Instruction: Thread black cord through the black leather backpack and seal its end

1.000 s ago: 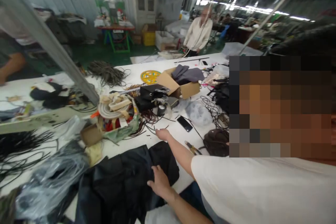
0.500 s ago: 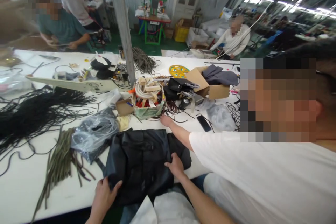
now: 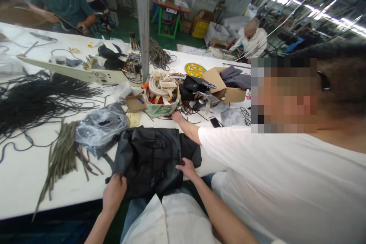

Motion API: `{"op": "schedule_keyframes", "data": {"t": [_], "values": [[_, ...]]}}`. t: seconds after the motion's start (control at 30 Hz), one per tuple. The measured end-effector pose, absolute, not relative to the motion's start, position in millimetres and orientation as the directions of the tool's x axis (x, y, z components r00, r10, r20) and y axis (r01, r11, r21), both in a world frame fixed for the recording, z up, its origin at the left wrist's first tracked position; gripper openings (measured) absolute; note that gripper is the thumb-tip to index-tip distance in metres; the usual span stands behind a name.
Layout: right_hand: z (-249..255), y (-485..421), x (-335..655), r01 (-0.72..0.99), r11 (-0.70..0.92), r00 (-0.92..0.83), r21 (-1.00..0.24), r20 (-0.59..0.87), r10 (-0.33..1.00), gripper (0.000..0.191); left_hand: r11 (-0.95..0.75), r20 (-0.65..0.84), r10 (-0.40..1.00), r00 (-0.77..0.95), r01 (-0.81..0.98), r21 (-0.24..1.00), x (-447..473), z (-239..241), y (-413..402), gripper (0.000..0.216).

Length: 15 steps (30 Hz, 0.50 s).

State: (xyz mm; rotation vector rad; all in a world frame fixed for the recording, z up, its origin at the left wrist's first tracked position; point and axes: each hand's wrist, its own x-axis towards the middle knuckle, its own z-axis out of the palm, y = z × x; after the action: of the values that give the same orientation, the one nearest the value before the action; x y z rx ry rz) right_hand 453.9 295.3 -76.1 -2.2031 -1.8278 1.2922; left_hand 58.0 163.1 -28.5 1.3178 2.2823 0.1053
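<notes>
A black bag [image 3: 148,156] lies flat at the near edge of the white table [image 3: 25,175]. My left hand [image 3: 114,191] is closed on its lower left corner. At the bag's right side, my right hand [image 3: 186,167] holds it with curled fingers. A co-worker in a white shirt [image 3: 271,175] sits close on my right. That person's hand [image 3: 176,116] reaches past the bag to a small box of tape rolls and trims [image 3: 161,97].
A clear plastic bag [image 3: 100,126] and olive straps [image 3: 64,152] lie left of the bag, with a heap of black cords [image 3: 31,101] further left. A phone [image 3: 215,122], a cardboard box [image 3: 225,87], a yellow reel [image 3: 195,70] and a grey post [image 3: 143,23] stand behind. Other people work at the far side.
The view has swung left and down. My left hand has come into view and taken the bag's lower left corner. The co-worker's hand has moved from the bare table to the box of trims.
</notes>
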Motion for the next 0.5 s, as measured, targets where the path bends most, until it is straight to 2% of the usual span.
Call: {"op": "schedule_keyframes", "data": {"t": [0.13, 0.23, 0.33, 0.4, 0.5], "values": [[-64, 293, 453, 0.835, -0.258, -0.012, -0.486, -0.485, 0.875, 0.032, 0.538, -0.304, 0.84, -0.449, 0.76, 0.364, 47, -15, 155, 0.047], [-54, 296, 448, 0.859, -0.156, -0.048, -0.488, -0.38, 0.924, 0.051, 0.504, -0.196, 0.863, -0.466, 0.764, 0.403, 66, -3, 155, 0.06], [-49, 306, 440, 0.854, -0.003, -0.212, -0.519, -0.354, 0.911, 0.064, 0.343, -0.12, 0.937, -0.328, 0.802, 0.489, 101, 5, 168, 0.058], [-49, 316, 435, 0.843, 0.057, -0.299, -0.535, -0.376, 0.877, 0.059, 0.226, -0.135, 0.974, -0.182, 0.812, 0.538, 125, 5, 184, 0.05], [-50, 327, 428, 0.831, 0.074, -0.342, -0.551, -0.402, 0.849, 0.048, 0.154, -0.202, 0.978, -0.045, 0.812, 0.564, 152, -6, 217, 0.049]]}}
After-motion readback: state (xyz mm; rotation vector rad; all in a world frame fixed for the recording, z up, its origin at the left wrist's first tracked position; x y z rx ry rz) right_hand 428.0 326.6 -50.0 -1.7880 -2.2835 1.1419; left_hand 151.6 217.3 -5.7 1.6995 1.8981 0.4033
